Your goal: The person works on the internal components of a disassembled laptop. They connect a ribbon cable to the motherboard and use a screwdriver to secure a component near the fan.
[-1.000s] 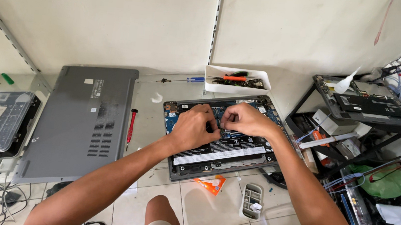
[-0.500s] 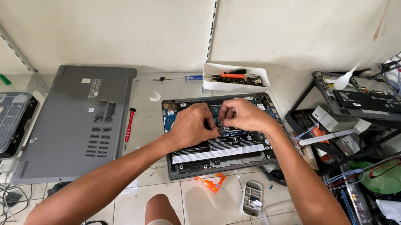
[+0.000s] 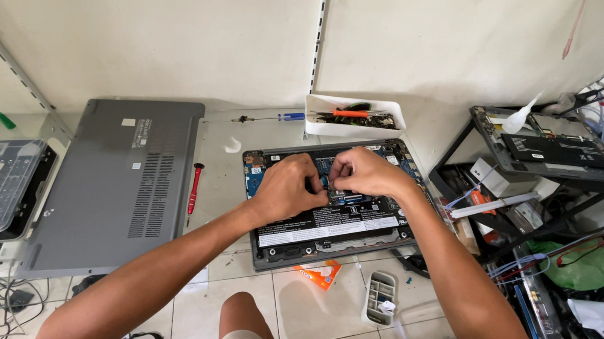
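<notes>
Both hands have held their place over the opened laptop [image 3: 327, 210] at centre, grey cover [image 3: 115, 182] at nine o'clock: left hand [image 3: 286, 188] and right hand [image 3: 362, 170] pinch inward at a board part too small to tell, above the battery's long white label [image 3: 329, 229], an orange packet [image 3: 318, 273] at six o'clock.

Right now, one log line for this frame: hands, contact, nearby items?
left hand: on opened laptop's exposed blue board | right hand: pinching small part there | red-handled screwdriver: lying left, untouched | grey bottom cover: off, aside
</notes>
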